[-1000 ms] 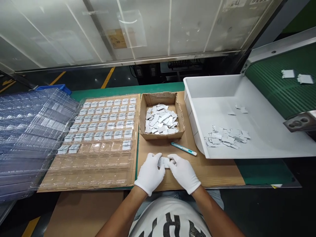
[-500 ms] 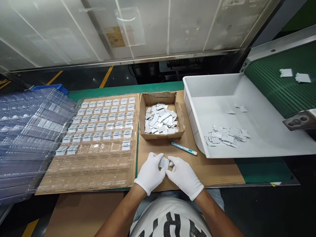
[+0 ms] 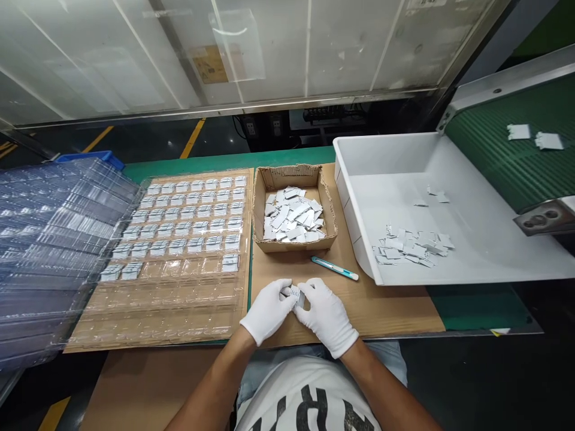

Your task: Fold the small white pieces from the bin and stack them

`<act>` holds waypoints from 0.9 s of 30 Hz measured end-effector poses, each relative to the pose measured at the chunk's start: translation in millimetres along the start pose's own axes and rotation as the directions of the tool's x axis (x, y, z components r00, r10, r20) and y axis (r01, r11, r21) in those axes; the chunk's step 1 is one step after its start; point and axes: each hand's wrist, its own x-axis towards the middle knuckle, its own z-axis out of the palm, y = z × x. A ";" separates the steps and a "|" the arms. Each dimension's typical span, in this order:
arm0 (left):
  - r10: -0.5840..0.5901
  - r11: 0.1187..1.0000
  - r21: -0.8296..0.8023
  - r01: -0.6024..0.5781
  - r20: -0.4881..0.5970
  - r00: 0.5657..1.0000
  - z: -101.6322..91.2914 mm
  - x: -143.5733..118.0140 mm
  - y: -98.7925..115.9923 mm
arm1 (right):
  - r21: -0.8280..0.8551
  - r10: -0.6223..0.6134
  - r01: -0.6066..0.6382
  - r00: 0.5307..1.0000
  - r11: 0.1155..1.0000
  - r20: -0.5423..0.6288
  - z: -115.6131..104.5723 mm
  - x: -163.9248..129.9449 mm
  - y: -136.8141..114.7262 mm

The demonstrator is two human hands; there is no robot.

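- Head view: I see my left hand (image 3: 268, 311) and right hand (image 3: 326, 316), both in white gloves, pinching one small white piece (image 3: 296, 294) between them, near the front edge of the table.
- A cardboard box (image 3: 293, 208) of pieces sits just behind, a blue pen (image 3: 335, 269) beside it.
- A clear tray (image 3: 179, 251) lies left, a white bin (image 3: 449, 209) right.

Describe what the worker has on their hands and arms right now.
Both the left hand and right hand wear plain white knit gloves ending at the wrist, unmarked. The forearms are bare, no sleeves, watch or bands visible.
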 end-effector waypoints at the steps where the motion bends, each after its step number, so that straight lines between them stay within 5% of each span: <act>1: -0.004 0.999 -0.034 0.005 0.034 0.999 -2.3 0.9 -0.3 | 0.002 -0.012 0.012 1.000 1.000 -0.015 2.1 -0.4 1.2; 9: -0.043 0.978 -0.196 0.070 0.137 0.990 -5.7 -4.0 -3.9 | 0.092 -0.144 0.157 0.980 0.983 -0.134 9.8 -5.5 9.6; 15: -0.047 0.901 -0.411 0.137 0.221 0.974 -6.7 -28.5 13.6 | 0.290 -0.179 0.244 0.956 0.926 -0.233 -18.9 -27.2 3.4; 19: -0.085 0.864 -0.460 0.202 0.263 0.961 -6.3 -40.1 24.5 | 0.392 -0.142 0.208 0.971 0.896 -0.191 -40.2 -36.8 -2.0; 24: -0.080 0.873 -0.439 0.214 0.304 0.949 -4.4 -41.5 28.1 | 0.306 -0.142 0.168 0.984 0.937 -0.104 -50.2 -37.9 -5.2; 27: -0.132 0.931 -0.315 0.187 0.188 0.973 1.4 -38.8 29.1 | 0.159 -0.176 0.186 0.982 0.970 -0.070 -51.6 -36.5 -6.6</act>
